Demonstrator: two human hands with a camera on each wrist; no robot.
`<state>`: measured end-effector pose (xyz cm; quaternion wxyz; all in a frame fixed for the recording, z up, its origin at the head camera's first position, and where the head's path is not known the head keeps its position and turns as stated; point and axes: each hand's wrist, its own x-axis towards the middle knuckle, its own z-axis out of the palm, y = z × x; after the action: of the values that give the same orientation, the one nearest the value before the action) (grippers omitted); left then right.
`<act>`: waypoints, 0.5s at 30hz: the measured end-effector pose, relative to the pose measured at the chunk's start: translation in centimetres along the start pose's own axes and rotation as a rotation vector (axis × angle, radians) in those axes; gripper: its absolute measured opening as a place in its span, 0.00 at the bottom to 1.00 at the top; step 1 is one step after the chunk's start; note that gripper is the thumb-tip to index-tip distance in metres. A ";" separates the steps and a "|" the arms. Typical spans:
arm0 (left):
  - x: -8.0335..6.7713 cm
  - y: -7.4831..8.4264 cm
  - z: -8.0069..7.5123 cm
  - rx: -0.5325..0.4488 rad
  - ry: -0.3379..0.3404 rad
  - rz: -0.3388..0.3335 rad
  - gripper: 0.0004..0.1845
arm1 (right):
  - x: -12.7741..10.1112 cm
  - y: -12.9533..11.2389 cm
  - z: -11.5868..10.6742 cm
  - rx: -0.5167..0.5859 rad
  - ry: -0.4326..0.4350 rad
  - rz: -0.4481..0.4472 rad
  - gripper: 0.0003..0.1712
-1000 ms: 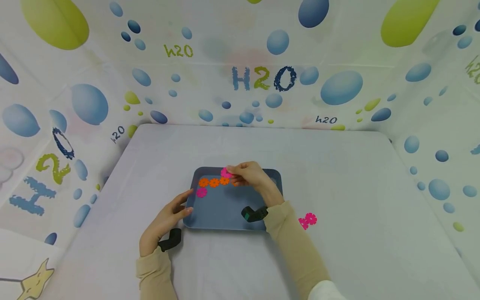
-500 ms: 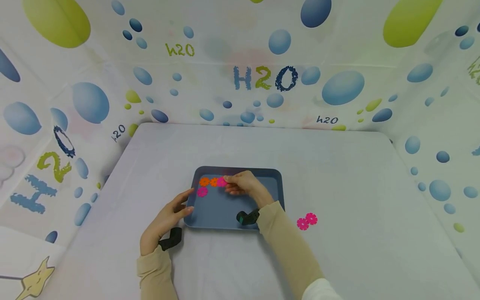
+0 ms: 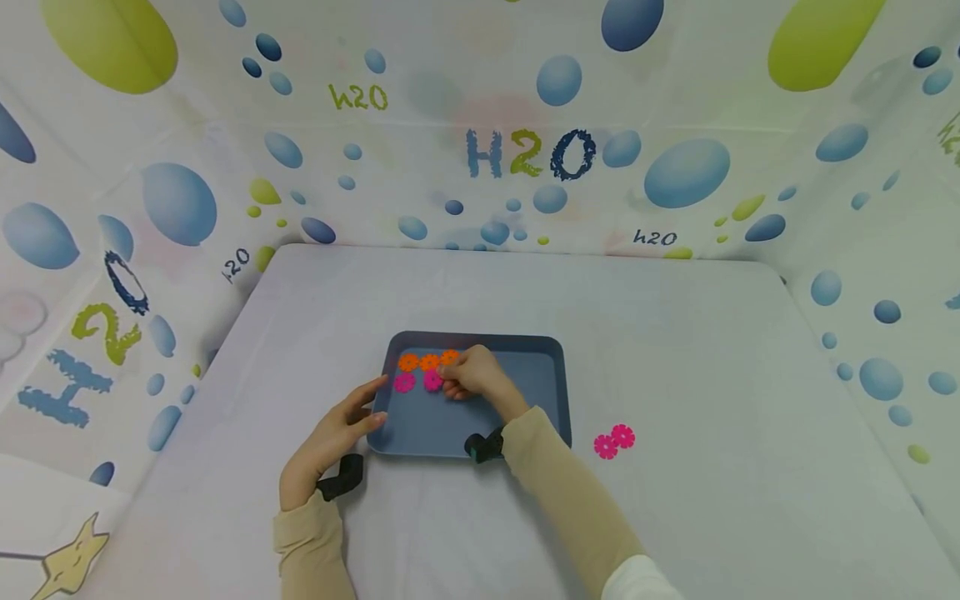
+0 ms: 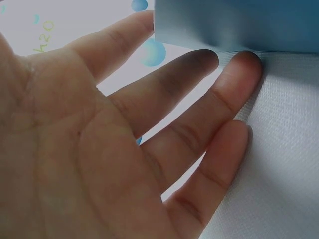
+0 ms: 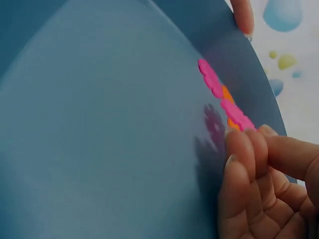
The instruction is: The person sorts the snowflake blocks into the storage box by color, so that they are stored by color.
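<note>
My right hand point(image 3: 478, 377) pinches a pink flower-shaped piece point(image 3: 432, 381) between thumb and fingers, low over the blue-grey tray point(image 3: 465, 429). In the right wrist view this pink flower piece point(image 5: 237, 115) casts a shadow on the tray floor. Beside it lies another pink flower piece point(image 3: 404, 382), just in front of a row of orange flower pieces point(image 3: 408, 362) along the tray's far left side. The hand hides whatever lies at the row's right end. At the tray's left edge my left hand point(image 3: 336, 433) rests with fingers extended, touching the rim.
Two pink flower pieces point(image 3: 614, 442) lie on the white tabletop point(image 3: 712, 375), right of the tray. A printed cloth point(image 3: 420, 167) with drops and H2O lettering surrounds the table at the back and sides. Each wrist wears a black camera point(image 3: 342, 478).
The right hand has carried its pink flower piece down and left, from the tray's far rim to in front of the orange row. The left hand stays at the tray's edge.
</note>
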<state>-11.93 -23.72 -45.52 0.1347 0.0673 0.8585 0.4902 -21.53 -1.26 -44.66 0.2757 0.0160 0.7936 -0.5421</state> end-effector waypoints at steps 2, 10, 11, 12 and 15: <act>0.0 0.0 0.0 0.001 -0.002 0.002 0.31 | 0.0 0.0 0.3 -0.031 0.012 -0.015 0.12; 0.0 -0.1 0.0 0.001 0.000 -0.001 0.31 | 0.2 -0.1 1.2 -0.082 0.075 -0.015 0.11; 0.0 -0.1 0.0 0.003 0.001 -0.002 0.31 | 0.2 -0.1 1.3 -0.083 0.084 -0.010 0.11; 0.0 -0.1 0.0 0.005 0.003 -0.002 0.31 | 0.2 -0.1 1.4 -0.079 0.093 -0.008 0.11; 0.1 -0.2 0.0 0.006 0.001 0.001 0.31 | 0.2 -0.2 1.6 -0.064 0.118 0.003 0.12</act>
<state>-12.02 -23.79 -45.75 0.1337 0.0680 0.8600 0.4877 -21.13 -2.75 -45.01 0.2297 0.0404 0.8255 -0.5140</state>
